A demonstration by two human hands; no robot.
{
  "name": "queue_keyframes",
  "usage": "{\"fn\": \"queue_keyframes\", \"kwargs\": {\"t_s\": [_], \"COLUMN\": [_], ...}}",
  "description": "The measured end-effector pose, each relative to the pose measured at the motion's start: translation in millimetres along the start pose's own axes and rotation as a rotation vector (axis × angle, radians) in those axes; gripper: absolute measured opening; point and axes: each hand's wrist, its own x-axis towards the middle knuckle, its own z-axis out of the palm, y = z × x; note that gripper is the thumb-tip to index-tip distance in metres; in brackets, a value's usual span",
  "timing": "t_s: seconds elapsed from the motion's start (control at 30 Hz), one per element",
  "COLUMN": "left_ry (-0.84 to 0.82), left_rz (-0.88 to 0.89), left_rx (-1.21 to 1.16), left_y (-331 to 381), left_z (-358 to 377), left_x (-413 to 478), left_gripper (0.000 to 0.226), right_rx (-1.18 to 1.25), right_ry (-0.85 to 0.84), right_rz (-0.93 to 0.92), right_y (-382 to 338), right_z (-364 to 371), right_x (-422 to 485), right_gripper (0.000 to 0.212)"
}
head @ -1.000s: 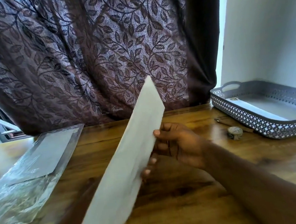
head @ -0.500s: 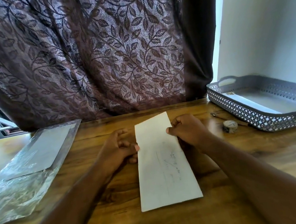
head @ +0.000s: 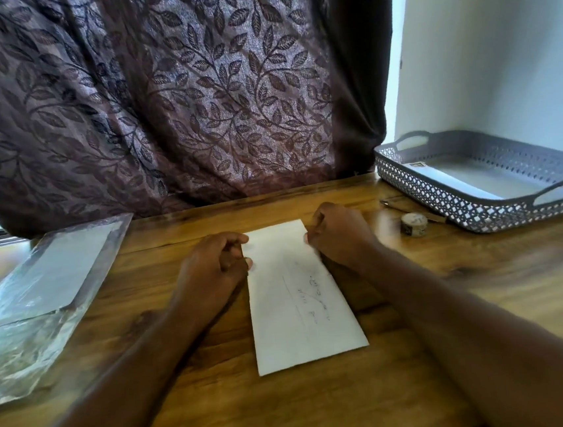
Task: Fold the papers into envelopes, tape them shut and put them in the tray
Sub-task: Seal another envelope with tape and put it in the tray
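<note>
The wooden worktop (head: 309, 410) spread out under both forearms. Well off to the outside of the left hand (head: 213, 268) lay a clear plastic packet (head: 40, 298) with sheets in it. The grey lattice tray (head: 425, 185) sat beyond and to the outside of the right hand (head: 340, 235), well apart from it. The paper (head: 299, 301), already folded into a long narrow strip, lay flat between the two hands. Its long axis ran from the hands straight back toward the person's body, so its far short end was level with the knuckles and its near end lay between the forearms. Each hand was curled, knuckles up, and pinched a long edge of the strip close to that far end: the left hand on the left edge, the right hand on the right. Blur hid whether any fingers reached under the sheet. A small tape roll (head: 414, 223) stood between the right hand and the tray, near the hand and just in front of the tray wall. A slim pen-like thing (head: 392, 204) lay just past it. The next fold would likely bring the far end along that axis toward the body. The right hand was the nearer one for both the tape and the tray.
</note>
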Motion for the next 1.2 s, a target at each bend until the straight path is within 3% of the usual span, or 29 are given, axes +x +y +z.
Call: {"fn": "queue_keyframes", "kwargs": {"t_s": [0.1,0.3,0.43,0.67,0.87,0.93,1.07,1.2], "left_ry": [-0.013,-0.096,-0.101,-0.106,-0.093,-0.088,-0.123,-0.207], "left_rz": [0.13,0.234,0.277,0.365,0.306,0.293,0.215,0.115], "left_rx": [0.021,0.063,-0.009,-0.063,-0.075,-0.095,-0.263,-0.436], "left_y": [16,41,57,71,49,48,52,59], "left_z": [11,34,51,63,56,55,56,53], "left_x": [-3,-3,0,-1,4,5,5,5], "left_gripper": [0.028,0.031,0.026,0.021,0.019,0.019,0.022,0.041], "right_rx": [-0.106,-0.216,-0.292,-0.27,-0.228,-0.126,0.526,0.717], "right_ry": [0.051,0.289,0.24,0.22,0.199,0.201,0.089,-0.033], "right_rz": [-0.035,0.027,0.07,0.072,0.108,0.096,0.025,-0.083], "right_y": [12,51,83,98,107,102,77,57], "right_z": [-13,-63,-81,-87,-83,-84,-79,-62], "right_x": [-8,-19,-32,-39,-34,-36,-46,-49], "right_gripper": [0.003,0.009,0.025,0.018,0.023,0.016,0.018,0.023]}}
